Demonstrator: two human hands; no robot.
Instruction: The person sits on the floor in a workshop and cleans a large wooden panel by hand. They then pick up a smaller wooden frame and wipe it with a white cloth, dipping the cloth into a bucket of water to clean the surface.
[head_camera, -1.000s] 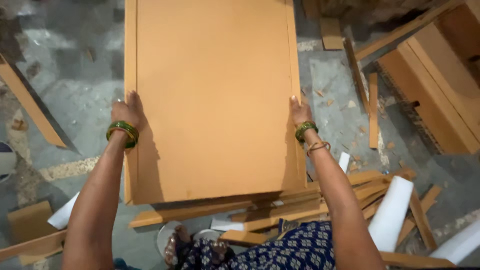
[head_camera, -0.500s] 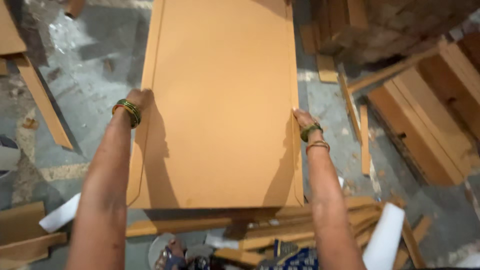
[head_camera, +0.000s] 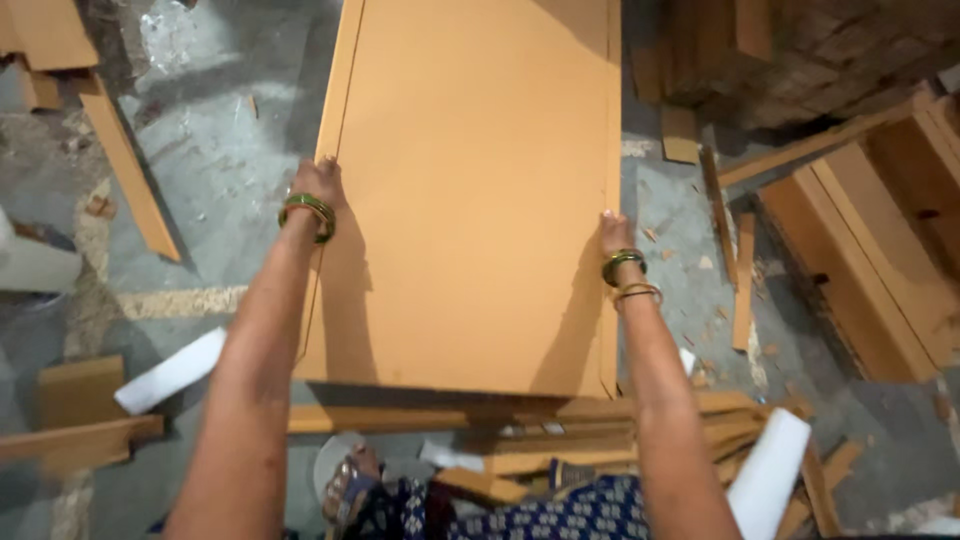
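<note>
Head view: my left hand (head_camera: 318, 183) and right hand (head_camera: 614, 234) clamp the 2 long edges of the orange board (head_camera: 470, 190), carrying it. Next, I judge, it needs a level, steady hold over the wood scraps (head_camera: 600, 440).

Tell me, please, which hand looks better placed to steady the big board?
Probably the left hand: it grips the board higher up its edge, while the right hand sits lower, nearer the bottom corner.

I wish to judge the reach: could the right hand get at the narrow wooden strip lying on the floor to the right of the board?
Probably yes. The strip lies bare on the floor beside the right hand, with nothing between them; but that hand now grips the board edge.
</note>
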